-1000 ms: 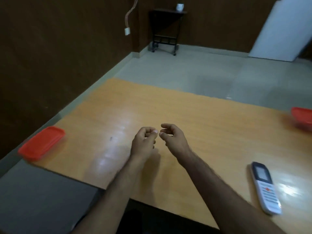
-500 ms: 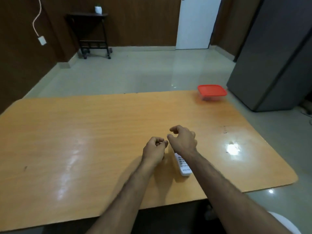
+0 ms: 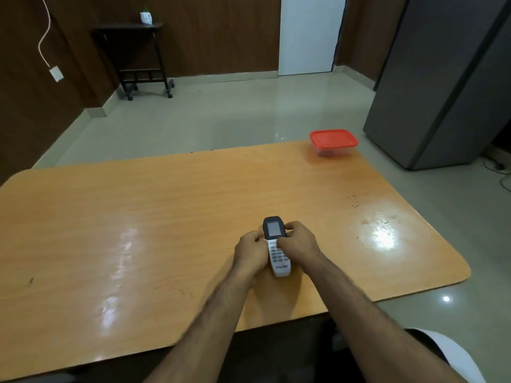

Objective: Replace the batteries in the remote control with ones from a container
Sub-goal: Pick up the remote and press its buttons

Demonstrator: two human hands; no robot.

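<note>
A white remote control [image 3: 277,251] with a dark top, a small screen and grey buttons lies face up on the wooden table [image 3: 138,217]. My left hand [image 3: 250,251] grips its left side and my right hand [image 3: 297,240] covers its right side, fingers curled around the upper part. A clear container with a red lid [image 3: 333,141] stands closed at the table's far right corner, well beyond my hands. Something dark lies inside it; I cannot tell what.
A tall grey refrigerator [image 3: 448,87] stands right of the table. A small dark side table on wheels [image 3: 135,56] stands against the far wall, and a white door [image 3: 308,34] is at the back. The table's near edge is by my forearms.
The view has swung right, away from a red lid at the table's left. Both hands, curled in the air before, have come down and closed around the remote control.
</note>
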